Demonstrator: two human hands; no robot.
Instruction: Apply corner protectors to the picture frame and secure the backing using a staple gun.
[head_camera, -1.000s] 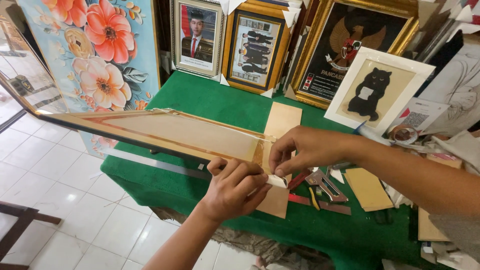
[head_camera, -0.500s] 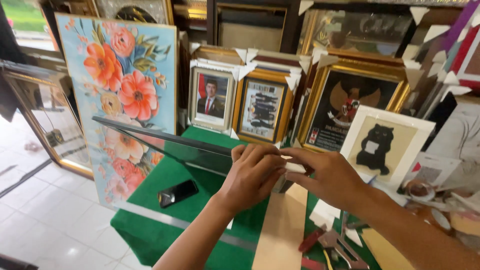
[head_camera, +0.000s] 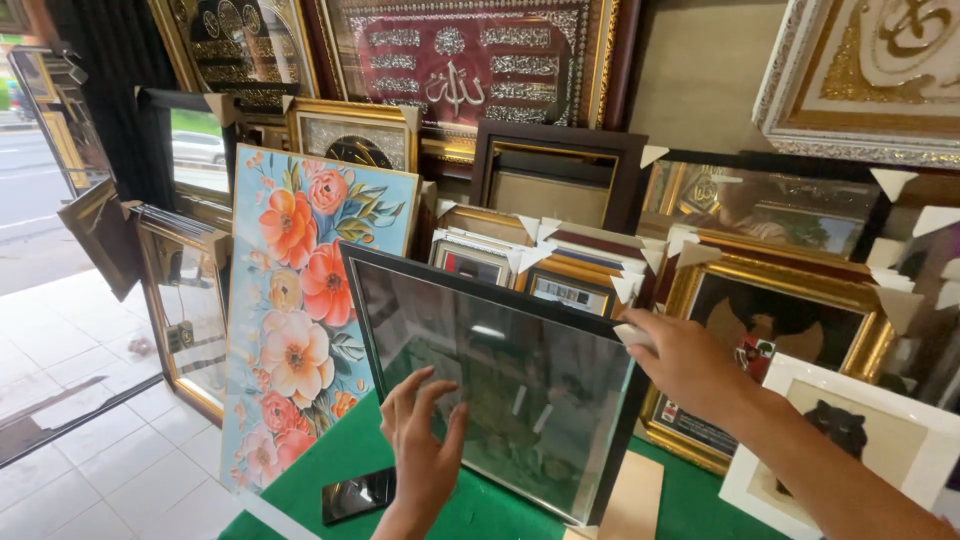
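A black-framed glass picture frame (head_camera: 500, 385) stands upright on the green table (head_camera: 300, 490), its reflective face toward me. My right hand (head_camera: 680, 365) grips its upper right corner. My left hand (head_camera: 425, 440) is spread with fingers apart and presses flat against the glass near the lower left. Reflections hide what lies behind the glass.
A floral canvas (head_camera: 300, 310) leans at the left. Gold and dark framed pictures (head_camera: 560, 190) are stacked behind. A white-framed black cat picture (head_camera: 850, 440) sits at the right. A black phone (head_camera: 358, 495) lies on the cloth; a tan board (head_camera: 630, 500) lies under the frame. Tiled floor lies left.
The frame went from lying nearly flat to standing upright facing me. My left hand left its edge and opened against the glass. My view lifted toward the stacked pictures.
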